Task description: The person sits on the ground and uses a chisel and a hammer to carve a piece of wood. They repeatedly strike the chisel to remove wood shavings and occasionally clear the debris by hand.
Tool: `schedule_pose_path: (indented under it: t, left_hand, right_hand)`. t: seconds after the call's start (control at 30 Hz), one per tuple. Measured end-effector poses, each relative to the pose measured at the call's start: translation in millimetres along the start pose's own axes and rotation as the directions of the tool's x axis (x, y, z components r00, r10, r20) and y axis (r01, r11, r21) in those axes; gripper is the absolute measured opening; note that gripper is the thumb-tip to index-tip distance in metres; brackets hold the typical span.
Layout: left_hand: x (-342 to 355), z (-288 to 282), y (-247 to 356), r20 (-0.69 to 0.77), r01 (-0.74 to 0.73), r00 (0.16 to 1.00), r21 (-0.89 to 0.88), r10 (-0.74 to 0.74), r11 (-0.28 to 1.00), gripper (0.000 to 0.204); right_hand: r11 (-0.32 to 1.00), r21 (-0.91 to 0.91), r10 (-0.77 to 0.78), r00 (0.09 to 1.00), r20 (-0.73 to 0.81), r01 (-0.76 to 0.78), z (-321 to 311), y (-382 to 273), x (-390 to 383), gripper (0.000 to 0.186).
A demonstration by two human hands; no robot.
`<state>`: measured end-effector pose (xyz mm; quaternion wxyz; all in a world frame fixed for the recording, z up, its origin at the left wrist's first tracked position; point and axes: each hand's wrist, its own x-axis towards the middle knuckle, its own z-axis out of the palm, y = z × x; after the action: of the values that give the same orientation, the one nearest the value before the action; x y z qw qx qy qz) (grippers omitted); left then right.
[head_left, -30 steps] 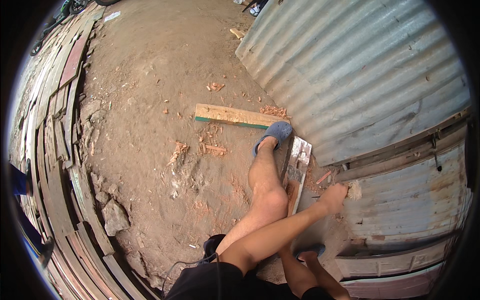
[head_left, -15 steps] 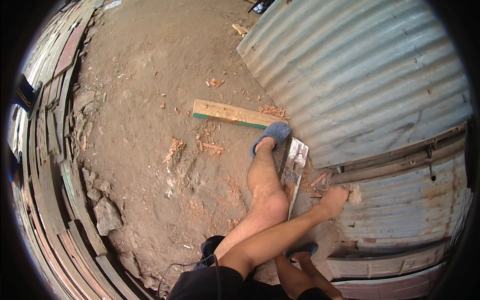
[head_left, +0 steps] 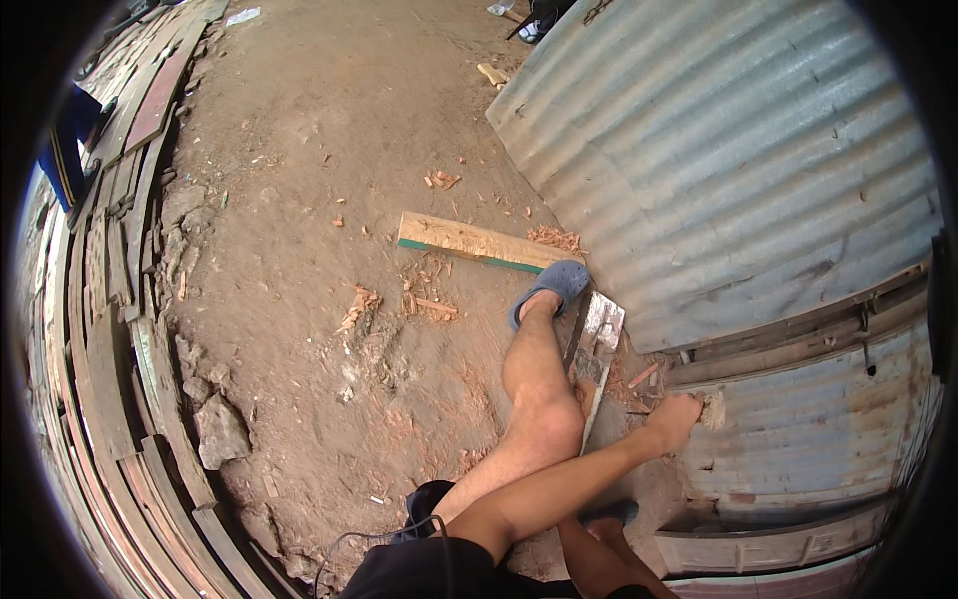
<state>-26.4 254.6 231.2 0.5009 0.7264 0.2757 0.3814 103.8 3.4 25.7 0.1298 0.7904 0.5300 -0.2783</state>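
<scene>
My left forearm crosses over my bent knee. At its end my left hand is closed in a fist around a chisel-like tool. The tool's frayed, straw-coloured end sticks out past the fist, and a thin dark part shows on the other side. Beside my shin lies a narrow board with worn white paint, partly covered by my leg. What seems to be my right arm passes beneath the left forearm; its hand is hidden. My foot in a blue clog rests against the end of a thick wooden beam with a green side.
Corrugated metal sheets stand on the right. Wood chips are scattered over the dirt. Stacked planks line the left side, with a grey rock beside them. A person in blue trousers is at the far left.
The whole view has shifted slightly, so things sit lower and farther right. The person at the far left shows more. My left hand keeps its grip in about the same place.
</scene>
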Motion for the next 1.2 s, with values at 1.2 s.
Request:
schedule_pose_path:
  t: [1.2]
  left_hand:
    - [-10, -6, -3, 0.006, 0.041, 0.999, -0.125, -0.041, 0.991, 0.031]
  right_hand:
    - [0.993, -0.116, -0.012, 0.998, 0.056, 0.018, -12, -12, -8, 0.074]
